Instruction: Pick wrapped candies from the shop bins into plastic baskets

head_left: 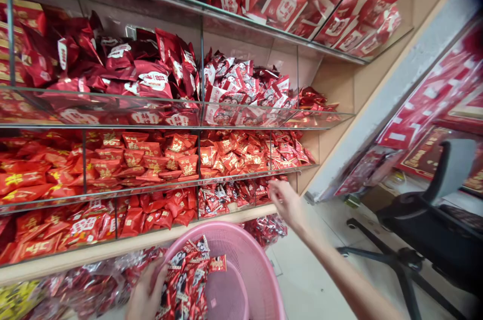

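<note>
My left hand is at the lower left of the view, its fingers closed on the rim of a pink plastic basket. Beside that hand, small red candy packets are heaped along the basket's left side. My right hand reaches to the right end of the lowest shelf. Its fingers are curled together in front of small red-and-white packets; whatever they may hold is hidden. The basket stands below the shelf front, partly cut off by the bottom of the view.
Glass-fronted shelves hold red packets in divided bins. Larger red-and-white bags fill the top right. Clear bags of packets lie under the shelf. A black office chair stands on the tiled floor at right.
</note>
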A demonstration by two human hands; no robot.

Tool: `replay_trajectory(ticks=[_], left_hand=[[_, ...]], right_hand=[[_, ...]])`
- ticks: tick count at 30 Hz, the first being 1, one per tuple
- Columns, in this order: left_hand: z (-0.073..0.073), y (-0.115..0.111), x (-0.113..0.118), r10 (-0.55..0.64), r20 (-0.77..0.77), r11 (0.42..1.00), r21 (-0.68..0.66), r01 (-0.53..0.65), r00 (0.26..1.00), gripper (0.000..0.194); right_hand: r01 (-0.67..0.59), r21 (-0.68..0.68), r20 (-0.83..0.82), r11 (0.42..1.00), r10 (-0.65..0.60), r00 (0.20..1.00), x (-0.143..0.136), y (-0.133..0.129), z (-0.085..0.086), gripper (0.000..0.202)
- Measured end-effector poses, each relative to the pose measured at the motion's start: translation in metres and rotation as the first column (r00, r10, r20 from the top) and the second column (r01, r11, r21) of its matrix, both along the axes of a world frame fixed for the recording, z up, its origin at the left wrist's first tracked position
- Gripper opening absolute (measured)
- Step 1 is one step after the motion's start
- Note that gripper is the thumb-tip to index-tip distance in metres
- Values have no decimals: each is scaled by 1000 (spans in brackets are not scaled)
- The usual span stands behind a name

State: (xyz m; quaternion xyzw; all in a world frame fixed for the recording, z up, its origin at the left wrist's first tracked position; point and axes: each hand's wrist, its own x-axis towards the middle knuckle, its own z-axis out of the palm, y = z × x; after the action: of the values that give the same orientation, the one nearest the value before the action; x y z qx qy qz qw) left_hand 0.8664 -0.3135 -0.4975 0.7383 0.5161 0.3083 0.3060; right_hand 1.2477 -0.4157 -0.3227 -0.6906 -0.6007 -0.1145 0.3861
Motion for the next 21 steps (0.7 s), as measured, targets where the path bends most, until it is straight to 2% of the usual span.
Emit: replay_trajectory(ticks=[3,5,7,10,13,18,21], left_hand=[[-1,0,0,-1,2,1000,12,1,1000,44],[1,0,0,-2,11,999,35,2,1000,43],[3,-1,0,0,15,999,54,-1,1000,41],[7,-2,0,-1,17,998,71,0,1000,39],[8,-2,-1,-9,13,997,77,8,1000,38],[3,-1,-2,-23,-9,997,71,23,1000,38],[1,0,-2,-23,-20,998,61,24,1000,38]], right_hand=[[248,144,40,958,-256,966,49,4,32,24],[367,178,105,913,-388,916,76,7,44,25],[435,157,146,887,-456,878,97,9,47,27],[478,88,197,874,-486,852,116,11,44,28],[488,71,233,870,-490,840,121,13,41,26],[471,118,227,874,-486,844,120,14,49,27],[453,194,143,870,-482,865,122,14,55,30]])
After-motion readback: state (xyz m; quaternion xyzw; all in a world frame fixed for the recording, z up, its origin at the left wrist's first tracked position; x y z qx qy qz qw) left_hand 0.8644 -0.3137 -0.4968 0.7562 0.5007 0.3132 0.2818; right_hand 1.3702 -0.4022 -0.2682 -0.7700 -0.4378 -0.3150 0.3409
